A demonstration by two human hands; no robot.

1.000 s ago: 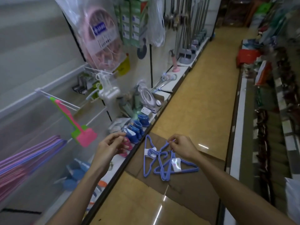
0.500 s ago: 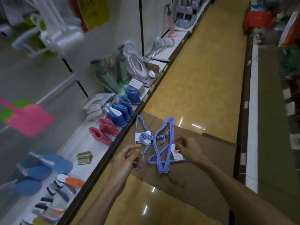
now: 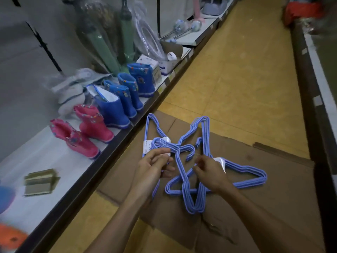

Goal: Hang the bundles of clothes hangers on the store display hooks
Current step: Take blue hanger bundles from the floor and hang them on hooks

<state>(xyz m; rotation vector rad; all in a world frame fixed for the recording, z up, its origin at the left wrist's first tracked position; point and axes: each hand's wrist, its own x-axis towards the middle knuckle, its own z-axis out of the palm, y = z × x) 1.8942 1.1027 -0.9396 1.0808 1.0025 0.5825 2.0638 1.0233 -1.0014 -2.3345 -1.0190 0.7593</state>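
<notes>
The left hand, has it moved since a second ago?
Yes. The left hand was out by the boots on the shelf; now it has come in over the cardboard, gripping the blue hanger bundles beside the right hand.

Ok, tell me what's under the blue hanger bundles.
Flattened brown cardboard spreads beneath the blue hanger bundles, over yellow floor tiles. Both hands, left and right, cover part of the bundles; whatever lies below the cardboard is hidden.

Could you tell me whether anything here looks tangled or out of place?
Yes: the blue hanger bundles are interlocked, splaying in different directions over the flattened cardboard on the aisle floor. The left hand and right hand both grip them near the hooks.
</notes>
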